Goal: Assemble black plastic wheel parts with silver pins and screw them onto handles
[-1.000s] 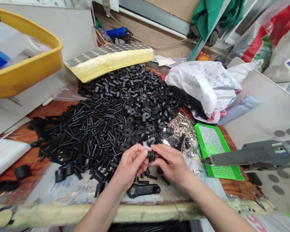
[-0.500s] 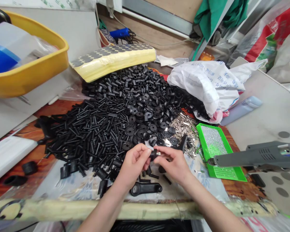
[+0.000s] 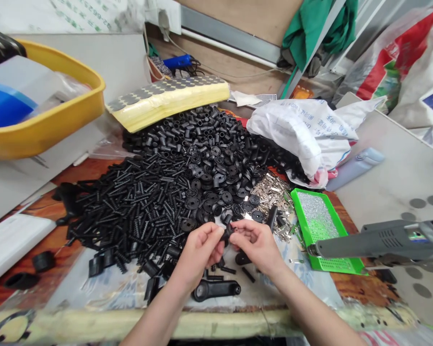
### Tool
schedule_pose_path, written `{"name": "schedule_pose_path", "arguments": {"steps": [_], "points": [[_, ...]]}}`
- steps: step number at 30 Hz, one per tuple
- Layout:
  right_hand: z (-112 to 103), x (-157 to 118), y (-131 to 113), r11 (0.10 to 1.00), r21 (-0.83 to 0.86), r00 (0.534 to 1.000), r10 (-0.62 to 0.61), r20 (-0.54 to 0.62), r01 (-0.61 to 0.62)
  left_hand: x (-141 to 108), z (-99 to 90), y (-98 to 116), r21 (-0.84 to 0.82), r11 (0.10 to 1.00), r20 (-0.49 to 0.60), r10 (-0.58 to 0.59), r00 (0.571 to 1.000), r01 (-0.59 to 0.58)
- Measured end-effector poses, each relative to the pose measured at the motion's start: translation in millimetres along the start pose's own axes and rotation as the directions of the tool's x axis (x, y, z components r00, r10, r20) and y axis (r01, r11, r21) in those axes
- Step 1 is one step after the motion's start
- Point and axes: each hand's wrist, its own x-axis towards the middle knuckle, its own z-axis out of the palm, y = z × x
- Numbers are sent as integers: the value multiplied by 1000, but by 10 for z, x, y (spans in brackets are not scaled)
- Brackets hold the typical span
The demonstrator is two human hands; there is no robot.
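My left hand [image 3: 202, 247] pinches a small black plastic part [image 3: 227, 232] between thumb and forefinger. From the other side, my right hand [image 3: 258, 244] closes its thumb and fingertips on the same part. The fingers cover much of it, so its exact kind is unclear. Just beyond the hands lie black round discs [image 3: 212, 198] in a heap. A black crank handle [image 3: 216, 290] rests flat below the hands, with a few short black rods beside it. Small silver metal clips [image 3: 272, 192] are piled beyond my right hand.
Black ribbed pegs [image 3: 144, 197] spread over the left of the table, black tubes [image 3: 198, 127] behind. A green tray [image 3: 337, 230] of tiny silver pieces stands right, under a grey power tool [image 3: 375, 242]. A yellow basin [image 3: 50, 134] is at left, a white bag [image 3: 296, 129] at back right.
The silver metal piece that showed at the black part between my hands is now out of sight. My right fingertips have come closer to the part. The view has shifted slightly.
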Motion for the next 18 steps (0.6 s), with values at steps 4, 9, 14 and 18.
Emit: {"name": "schedule_pose_path", "arguments": {"steps": [4,9,14,18], "points": [[-45,26,-38,994,-85,997,-72,-22,70,5,13,5,-97,992,31,78,996,-75],[-169,57,-61,984,-85,986,-152,62,157,-12,49,73,-173,985,114,1,993,19],[-347,81,-161,875,-166,887,-425,182,454,-51,44,137,-275,941,197,-147,969,198],[-394,83,-258,804,-118,793,-530,300,582,-61,43,131,-290,925,201,-192,961,245]]}}
